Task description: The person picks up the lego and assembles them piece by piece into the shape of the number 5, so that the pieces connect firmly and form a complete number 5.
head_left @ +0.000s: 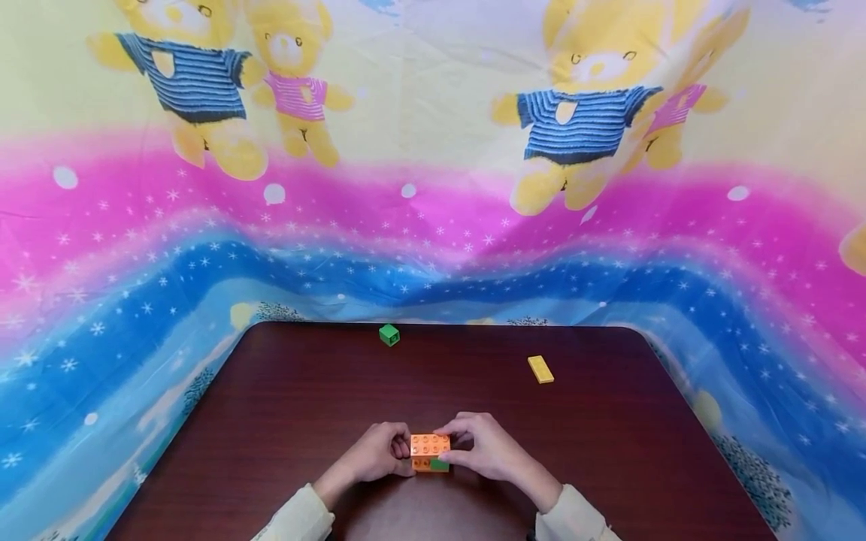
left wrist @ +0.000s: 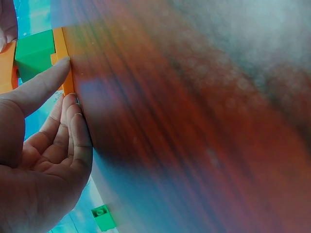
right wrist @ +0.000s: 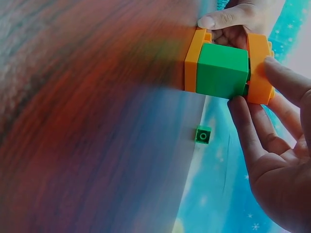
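A small stack of toy building blocks stands on the table near its front edge. At its base lies a flat orange plate (right wrist: 193, 60), with a green block (right wrist: 222, 70) on its right part. Above that is an orange studded block (head_left: 429, 445), slightly tilted with a thin gap over the green block in the right wrist view. My left hand (head_left: 380, 454) pinches the left end of the lower orange plate between thumb and fingers. My right hand (head_left: 492, 449) grips the upper orange block between thumb and fingertips.
A small green block (head_left: 389, 335) sits by the table's far edge, left of middle. Farther right lies a flat yellow plate (head_left: 540, 370). The dark wooden table (head_left: 304, 376) is backed by a patterned cloth (head_left: 433, 225) with bears.
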`<move>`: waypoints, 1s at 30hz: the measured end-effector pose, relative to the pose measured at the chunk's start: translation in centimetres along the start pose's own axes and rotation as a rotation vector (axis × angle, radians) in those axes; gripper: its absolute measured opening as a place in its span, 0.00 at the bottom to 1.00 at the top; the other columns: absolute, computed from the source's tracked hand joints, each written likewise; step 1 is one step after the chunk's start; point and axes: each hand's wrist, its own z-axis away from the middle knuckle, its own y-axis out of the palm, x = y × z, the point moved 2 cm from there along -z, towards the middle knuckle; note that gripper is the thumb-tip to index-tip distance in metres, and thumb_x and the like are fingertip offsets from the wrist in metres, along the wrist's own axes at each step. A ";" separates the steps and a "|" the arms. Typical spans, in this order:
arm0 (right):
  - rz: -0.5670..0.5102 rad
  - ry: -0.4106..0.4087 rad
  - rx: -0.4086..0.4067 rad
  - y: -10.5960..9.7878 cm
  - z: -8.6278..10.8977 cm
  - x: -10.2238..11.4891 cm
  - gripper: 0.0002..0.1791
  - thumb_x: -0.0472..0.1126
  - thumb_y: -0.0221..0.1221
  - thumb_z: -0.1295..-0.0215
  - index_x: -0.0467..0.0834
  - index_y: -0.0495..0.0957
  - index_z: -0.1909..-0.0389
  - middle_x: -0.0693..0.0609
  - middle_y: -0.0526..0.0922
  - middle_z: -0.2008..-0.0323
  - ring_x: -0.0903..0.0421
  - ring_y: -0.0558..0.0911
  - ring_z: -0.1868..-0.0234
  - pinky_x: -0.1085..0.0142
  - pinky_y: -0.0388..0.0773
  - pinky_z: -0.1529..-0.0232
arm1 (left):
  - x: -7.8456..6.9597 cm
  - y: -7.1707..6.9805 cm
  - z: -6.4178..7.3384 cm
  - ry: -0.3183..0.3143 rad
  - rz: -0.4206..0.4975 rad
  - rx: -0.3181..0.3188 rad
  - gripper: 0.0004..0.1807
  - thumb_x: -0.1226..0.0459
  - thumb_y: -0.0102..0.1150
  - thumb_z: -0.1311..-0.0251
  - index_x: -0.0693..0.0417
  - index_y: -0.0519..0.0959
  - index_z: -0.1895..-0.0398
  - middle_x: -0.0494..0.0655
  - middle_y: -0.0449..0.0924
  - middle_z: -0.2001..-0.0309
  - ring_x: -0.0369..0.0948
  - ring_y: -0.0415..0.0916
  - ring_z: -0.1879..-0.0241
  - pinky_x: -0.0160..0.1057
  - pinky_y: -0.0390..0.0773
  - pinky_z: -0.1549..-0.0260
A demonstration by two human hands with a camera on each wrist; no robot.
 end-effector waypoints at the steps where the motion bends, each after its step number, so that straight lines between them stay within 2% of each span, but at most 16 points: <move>1: 0.001 0.001 0.001 0.0 0.0 0.0 0.19 0.50 0.71 0.35 0.53 0.87 0.45 0.62 0.84 0.59 0.60 0.86 0.55 0.70 0.84 0.52 | 0.0 0.0 0.0 0.001 0.001 -0.001 0.18 0.69 0.82 0.57 0.51 0.79 0.68 0.43 0.80 0.71 0.35 0.74 0.70 0.31 0.75 0.69; 22: 0.018 0.002 0.014 0.0 0.0 0.2 0.18 0.49 0.71 0.35 0.53 0.87 0.45 0.61 0.83 0.61 0.65 0.85 0.58 0.66 0.86 0.53 | -0.2 -0.1 0.1 -0.010 0.009 0.005 0.18 0.69 0.82 0.56 0.51 0.79 0.68 0.44 0.80 0.71 0.35 0.74 0.70 0.31 0.75 0.70; 30: 0.027 -0.004 -0.006 0.3 0.1 0.3 0.19 0.50 0.70 0.34 0.52 0.86 0.43 0.61 0.84 0.59 0.58 0.87 0.54 0.64 0.86 0.52 | -0.2 -0.1 0.0 -0.010 0.012 0.007 0.18 0.70 0.82 0.56 0.52 0.79 0.69 0.44 0.79 0.71 0.36 0.74 0.70 0.30 0.74 0.70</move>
